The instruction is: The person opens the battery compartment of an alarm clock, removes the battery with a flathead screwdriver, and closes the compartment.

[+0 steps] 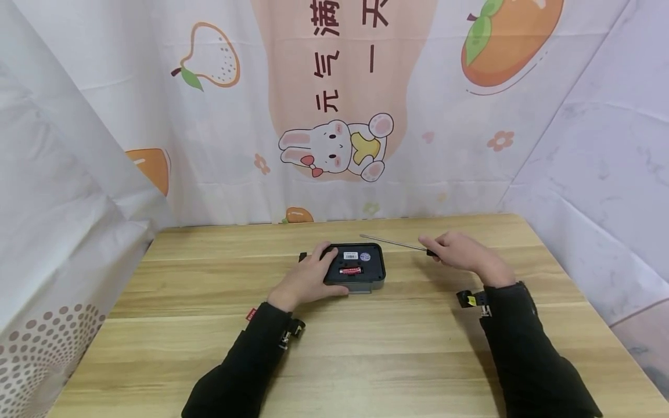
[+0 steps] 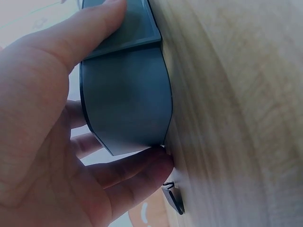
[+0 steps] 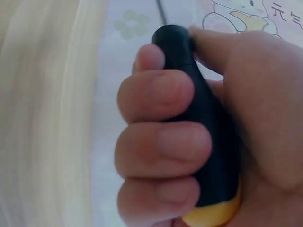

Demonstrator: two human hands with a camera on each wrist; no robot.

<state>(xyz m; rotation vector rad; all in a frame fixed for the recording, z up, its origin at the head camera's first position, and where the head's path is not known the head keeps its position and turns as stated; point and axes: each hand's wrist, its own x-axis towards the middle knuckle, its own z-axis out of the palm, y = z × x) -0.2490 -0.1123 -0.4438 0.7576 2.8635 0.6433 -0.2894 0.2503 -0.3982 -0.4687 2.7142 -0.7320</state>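
My left hand [image 1: 308, 280] grips the left end of a dark, box-shaped device [image 1: 372, 268], its thumb along the near side and its fingers round the end. The device lies on the table with a barcode label [image 1: 351, 255] and a round sticker upward. A red battery [image 1: 351, 270] sits in an uncovered slot there. In the left wrist view the device's grey end face [image 2: 128, 99] shows between thumb and fingers. To the device's right, my right hand [image 1: 460, 252] holds a screwdriver [image 3: 208, 123] by its black and yellow handle, fingers curled round it; the shaft points left, behind the device.
A small black piece [image 2: 173, 197] lies on the wooden table [image 1: 366, 360] just beyond the left fingers. At the table's back edge hangs a printed curtain [image 1: 219, 145], with white cloth [image 1: 57, 191] at the left and a pale sheet [image 1: 606, 174] at the right.
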